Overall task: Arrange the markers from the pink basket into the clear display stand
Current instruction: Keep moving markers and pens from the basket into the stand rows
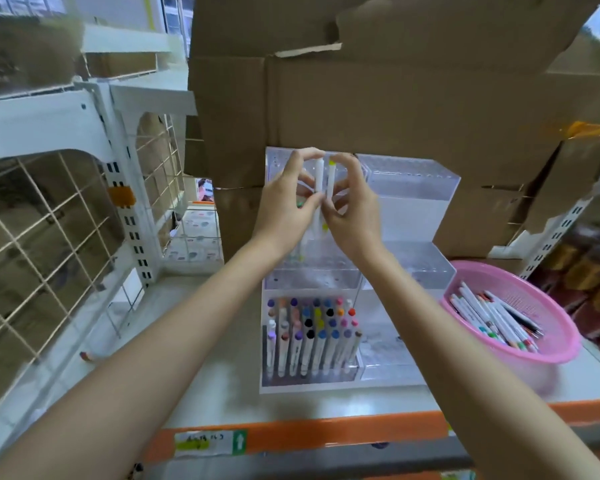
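Left hand [284, 206] and right hand [355, 213] are raised together in front of the top tier of the clear display stand [416, 202], fingertips nearly touching. The left hand's fingers are curled, thumb and forefinger pinching a white marker [319, 174] held upright. The right hand's fingers are curled too, pinching a yellow-tipped marker [331, 183], also upright and just beside the first one. The two barrels run parallel and close; contact between them can't be confirmed. A green bit shows at the left palm, too small to identify. Both forearms are bare and reach in from the bottom corners. Below the hands the stand steps down in tiers, back highest. Its middle tier is partly hidden by the wrists, with something pale under the left wrist that is unclear. The front-left compartment is packed with a block of markers [312, 336] standing upright in rows, coloured caps up: purple, blue, black, orange, pink, brown. The front-right compartment beside it shows only clear plastic. The pink basket [541, 296] sits on the shelf [222, 375] just right of the stand, with loose markers [492, 320] lying in a heap inside, mostly white barrels with coloured ends. The shelf has an orange front edge [326, 433] with a white label [210, 443] bearing a green arrow. Cardboard boxes [413, 105] are stacked behind the stand. A white wire rack [49, 230] stands to the left.
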`<state>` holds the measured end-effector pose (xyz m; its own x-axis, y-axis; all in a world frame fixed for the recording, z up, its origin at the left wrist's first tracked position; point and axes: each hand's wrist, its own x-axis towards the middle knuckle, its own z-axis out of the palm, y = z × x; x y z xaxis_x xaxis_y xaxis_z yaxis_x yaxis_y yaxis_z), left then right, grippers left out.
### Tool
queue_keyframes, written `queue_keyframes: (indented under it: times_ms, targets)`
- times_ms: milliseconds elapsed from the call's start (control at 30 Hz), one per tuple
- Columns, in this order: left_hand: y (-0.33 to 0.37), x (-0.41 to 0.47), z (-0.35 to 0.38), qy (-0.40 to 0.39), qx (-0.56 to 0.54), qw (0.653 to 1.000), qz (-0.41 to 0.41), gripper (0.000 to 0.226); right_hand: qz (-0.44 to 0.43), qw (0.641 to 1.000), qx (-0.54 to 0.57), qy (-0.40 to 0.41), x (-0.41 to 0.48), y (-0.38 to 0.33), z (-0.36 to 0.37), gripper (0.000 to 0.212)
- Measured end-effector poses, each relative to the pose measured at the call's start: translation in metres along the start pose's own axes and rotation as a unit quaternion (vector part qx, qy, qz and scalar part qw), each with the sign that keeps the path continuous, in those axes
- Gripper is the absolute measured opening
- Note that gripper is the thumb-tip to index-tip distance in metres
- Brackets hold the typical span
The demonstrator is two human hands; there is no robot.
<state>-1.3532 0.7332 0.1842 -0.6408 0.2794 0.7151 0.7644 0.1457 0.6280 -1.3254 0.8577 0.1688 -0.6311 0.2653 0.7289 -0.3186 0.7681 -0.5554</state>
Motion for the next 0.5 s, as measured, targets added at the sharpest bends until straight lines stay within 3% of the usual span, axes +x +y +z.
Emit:
queue_keyframes:
  times_ms: [267, 500]
  targets:
    - [-0.019, 0.006, 0.005, 0.002, 0.011, 0.999, 0.051, 0.044, -0.009, 0.999, 0.017, 0.041, -0.001, 0.011, -0.002, 0.047]
    - [-0.033, 0.004, 0.008, -0.004, 0.030, 0.998, 0.048, 0.043, -0.033, 0.999, 0.006, 0.020, -0.003, 0.018, 0.009, 0.047]
